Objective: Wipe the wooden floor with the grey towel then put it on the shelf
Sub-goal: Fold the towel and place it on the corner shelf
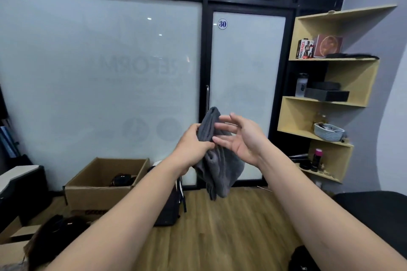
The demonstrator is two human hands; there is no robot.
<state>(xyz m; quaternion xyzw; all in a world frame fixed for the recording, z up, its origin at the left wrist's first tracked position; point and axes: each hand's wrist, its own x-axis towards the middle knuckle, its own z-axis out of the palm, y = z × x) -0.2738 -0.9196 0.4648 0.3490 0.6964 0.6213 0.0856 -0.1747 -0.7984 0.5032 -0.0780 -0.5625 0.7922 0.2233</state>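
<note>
Left hand point(193, 145) fingers clamped on grey towel point(217, 167); right hand point(240, 138) fingers apart. Loose folds dangle; towel could slip before shelf point(330, 101).

Both forearms are bare from the bottom edge up to the wrists, with no sleeve in view. The left hand point(193, 145) and right hand point(242, 138) wear no glove, ring or watch.

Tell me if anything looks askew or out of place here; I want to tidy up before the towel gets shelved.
Nothing is spilled or broken. The grey towel hangs bunched rather than folded from the left hand; the right hand is open beside it. On the wall shelf, a dark flat item overhangs the second board's edge.
</note>
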